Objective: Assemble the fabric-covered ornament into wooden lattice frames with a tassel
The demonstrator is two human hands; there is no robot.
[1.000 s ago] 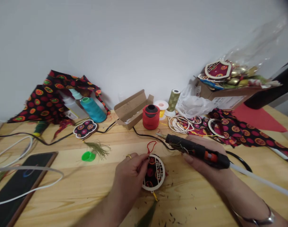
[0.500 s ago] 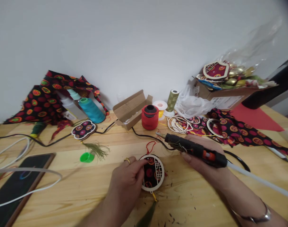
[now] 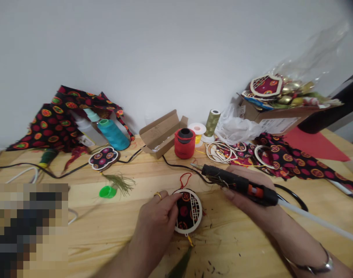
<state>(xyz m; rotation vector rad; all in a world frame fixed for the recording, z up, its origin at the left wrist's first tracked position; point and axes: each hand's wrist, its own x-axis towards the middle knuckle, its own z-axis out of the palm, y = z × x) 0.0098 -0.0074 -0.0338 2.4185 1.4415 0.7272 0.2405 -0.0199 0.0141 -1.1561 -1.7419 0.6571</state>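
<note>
A round white lattice ornament [image 3: 189, 211] backed with black-and-red patterned fabric lies on the wooden table [image 3: 115, 227], a red cord loop [image 3: 185, 179] at its top and a green tassel [image 3: 180, 266] below it. My left hand [image 3: 157, 218] presses its fingers down on the ornament's left edge. My right hand [image 3: 252, 195] is wrapped round a black hot glue gun [image 3: 237, 184] with an orange trigger. The gun's nozzle points left, above and to the right of the ornament and apart from it. A white glue stick [image 3: 318, 221] sticks out of the gun's back.
A red thread spool [image 3: 184, 143], an open cardboard box [image 3: 162, 134], a teal spool [image 3: 114, 134], an olive spool [image 3: 212, 122] and a finished ornament [image 3: 103, 158] stand behind. Patterned fabric [image 3: 298, 162] and wooden rings [image 3: 219, 151] lie right. A green cap [image 3: 107, 191] and cables lie left.
My left fingers have shifted slightly on the ornament's left edge. The glue gun has stayed almost where it was.
</note>
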